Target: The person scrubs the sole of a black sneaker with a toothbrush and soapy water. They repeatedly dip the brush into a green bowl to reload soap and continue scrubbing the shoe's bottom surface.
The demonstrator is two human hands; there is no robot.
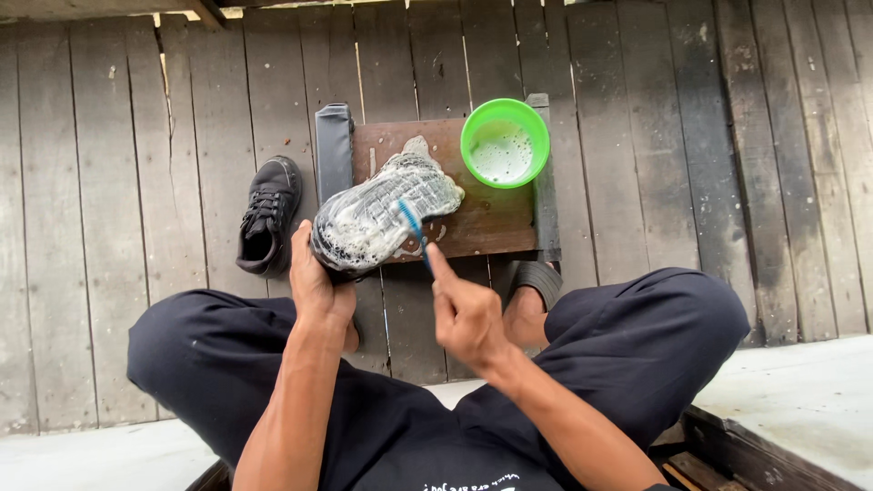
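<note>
**Meanwhile, a Soapy Sole Under the Brush**

Seen from above, the person sat on a pale ledge with knees spread in dark trousers, both bare forearms reaching forward over a floor of weathered grey wooden planks [109, 182].

The left hand [316, 282] was wrapped around the heel end of a black shoe turned sole-up and coated in white foam [382, 214], fingers closed on its edge so that the shoe was held at a slant. Its toe end rested on a small low wooden stool with a reddish-brown top and dark side rails [486, 223], which stood on the planks straight ahead of the person.

The right hand [466, 314] was pinched around the handle of a slim blue toothbrush [414, 227], the forefinger stretched along the handle. The brush head lay against the foamy sole near its middle.

On the far right corner of the stool stood a round bright-green plastic bowl holding sudsy water [505, 143], just beside the toe of the held shoe but not touching it. Streaks of foam marked the stool top around the shoe.

To the left of the stool, a second black lace-up shoe [268, 216] lay upright on the planks, near the left hand and apart from the stool. Beneath the right forearm, a bare foot in a dark sandal [532, 291] rested on the floor at the stool's near right corner.
</note>
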